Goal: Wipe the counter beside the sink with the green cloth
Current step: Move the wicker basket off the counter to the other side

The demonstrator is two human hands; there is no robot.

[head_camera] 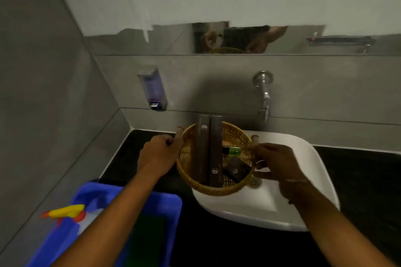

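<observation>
A round wicker basket (195,182) is held over the left edge of the white sink (303,180). My left hand (157,154) grips its left handle and my right hand (275,165) grips its right rim. Inside the basket stand two dark tall boxes (210,149), a small green bottle (233,150) and a dark packet (236,169). The green cloth (149,238) lies in a blue tub (169,204) at the lower left, partly hidden by my left forearm. The black counter (138,145) runs left of the sink.
A spray bottle with a yellow and red trigger (67,212) lies in the blue tub. A soap dispenser (153,89) and a chrome tap (264,93) are fixed to the grey wall. A mirror (152,39) runs above. More black counter (358,180) lies right of the sink.
</observation>
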